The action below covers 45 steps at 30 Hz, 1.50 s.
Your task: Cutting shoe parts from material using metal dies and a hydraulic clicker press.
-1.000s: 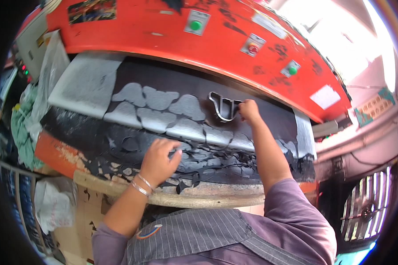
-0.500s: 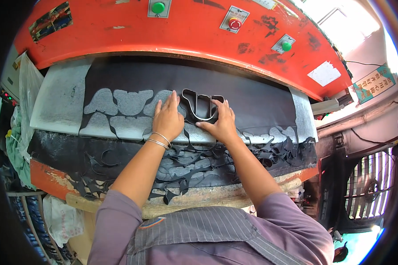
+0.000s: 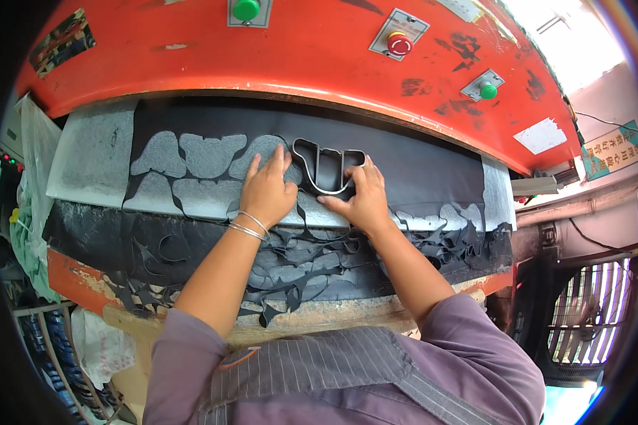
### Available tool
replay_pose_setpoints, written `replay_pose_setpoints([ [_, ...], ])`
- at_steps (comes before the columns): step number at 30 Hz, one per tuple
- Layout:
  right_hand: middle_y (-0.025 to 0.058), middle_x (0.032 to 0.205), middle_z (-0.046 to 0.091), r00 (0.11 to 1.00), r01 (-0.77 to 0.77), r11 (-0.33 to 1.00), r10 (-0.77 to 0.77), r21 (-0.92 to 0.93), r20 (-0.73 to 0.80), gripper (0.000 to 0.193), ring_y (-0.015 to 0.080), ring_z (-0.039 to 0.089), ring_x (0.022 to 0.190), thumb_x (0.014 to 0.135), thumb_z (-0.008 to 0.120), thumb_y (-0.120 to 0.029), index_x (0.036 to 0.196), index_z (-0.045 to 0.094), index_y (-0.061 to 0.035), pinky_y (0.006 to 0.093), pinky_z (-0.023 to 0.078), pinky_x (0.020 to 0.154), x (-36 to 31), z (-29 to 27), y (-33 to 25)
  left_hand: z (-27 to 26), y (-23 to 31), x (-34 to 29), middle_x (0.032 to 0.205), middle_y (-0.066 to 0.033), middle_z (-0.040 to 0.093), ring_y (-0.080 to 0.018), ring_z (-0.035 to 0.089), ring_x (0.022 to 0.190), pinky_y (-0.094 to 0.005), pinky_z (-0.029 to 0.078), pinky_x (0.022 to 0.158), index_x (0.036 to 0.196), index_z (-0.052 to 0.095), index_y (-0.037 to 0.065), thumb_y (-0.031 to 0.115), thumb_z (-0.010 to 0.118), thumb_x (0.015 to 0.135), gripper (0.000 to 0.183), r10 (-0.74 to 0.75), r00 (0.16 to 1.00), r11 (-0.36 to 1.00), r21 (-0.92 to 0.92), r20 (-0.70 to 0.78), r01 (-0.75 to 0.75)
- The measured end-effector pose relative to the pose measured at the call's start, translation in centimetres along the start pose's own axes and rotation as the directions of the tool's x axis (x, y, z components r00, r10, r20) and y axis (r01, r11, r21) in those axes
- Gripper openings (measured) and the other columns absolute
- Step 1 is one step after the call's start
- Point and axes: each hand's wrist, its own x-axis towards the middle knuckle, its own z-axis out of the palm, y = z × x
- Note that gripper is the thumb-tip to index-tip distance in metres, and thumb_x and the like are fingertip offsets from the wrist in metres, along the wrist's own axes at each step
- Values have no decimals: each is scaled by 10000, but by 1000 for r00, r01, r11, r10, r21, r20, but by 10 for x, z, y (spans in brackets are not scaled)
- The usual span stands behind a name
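Note:
A metal cutting die (image 3: 331, 190), a curved outline with dividers inside, sits on a dark sheet (image 3: 418, 156) of leather-like material. My right hand (image 3: 362, 197) grips the die's right side, with the thumb at its lower edge and the fingers at its upper right. Left of the die, my left hand (image 3: 268, 190) lies with fingers stretched out on the sheet, over part of a grey cut-out shape; its fingertips are close to the die's left edge. More grey cut-out shapes (image 3: 211, 154) run across the left of the sheet.
A red machine beam (image 3: 290, 60) with green buttons (image 3: 246, 9) and a red stop button (image 3: 399, 44) spans the far side above the pale cutting board (image 3: 92, 152). Tangled dark scraps (image 3: 290, 283) cover the near ledge. A fan (image 3: 588, 312) stands at right.
The view has shifted slightly, so the red beam appears lower and larger. Both hands keep nearly the same places around the die, and the right fingers have bent a little more over its edge.

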Motion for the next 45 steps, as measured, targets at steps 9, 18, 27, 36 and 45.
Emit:
replay_pose_setpoints([
  [9,218,1426,394,892,21,951,121,307,-436,735,340,369,1340,792,759,-335,1336,427,29,421,304,1096,35,-76,3,-58,7,2,1095,-140,669,-287,603,1053,-358,456,916,1140,606,-3,109,564,870,295,-153,930,953,-297,-334,50],
  [18,245,1539,92,520,-349,937,191,-4,-832,625,393,76,1434,977,443,-402,1445,275,-23,518,116,1135,133,-183,50,-193,78,71,722,-147,531,-345,498,698,-431,392,636,729,494,16,151,542,914,234,313,743,945,275,-592,-178],
  [27,132,1135,629,780,298,913,-401,279,481,625,313,585,1013,727,755,-439,1201,586,-69,454,412,864,-58,-140,-91,-122,100,-115,752,-132,597,-330,586,770,-428,482,700,770,641,58,270,569,883,251,-30,955,998,-49,295,47],
  [36,90,863,580,826,300,931,-363,208,432,362,268,596,858,607,772,-247,844,578,-52,363,518,658,-113,-89,-128,-84,123,-174,756,-99,603,-308,549,778,-422,448,724,739,654,51,173,600,800,146,-3,999,992,124,41,-2],
  [45,100,849,651,644,648,761,-571,34,509,156,319,656,804,818,576,-224,831,661,-94,434,530,678,25,-59,-70,-55,83,-191,691,-87,617,-286,569,694,-390,470,645,656,676,56,176,647,712,136,49,992,995,84,117,-59],
])
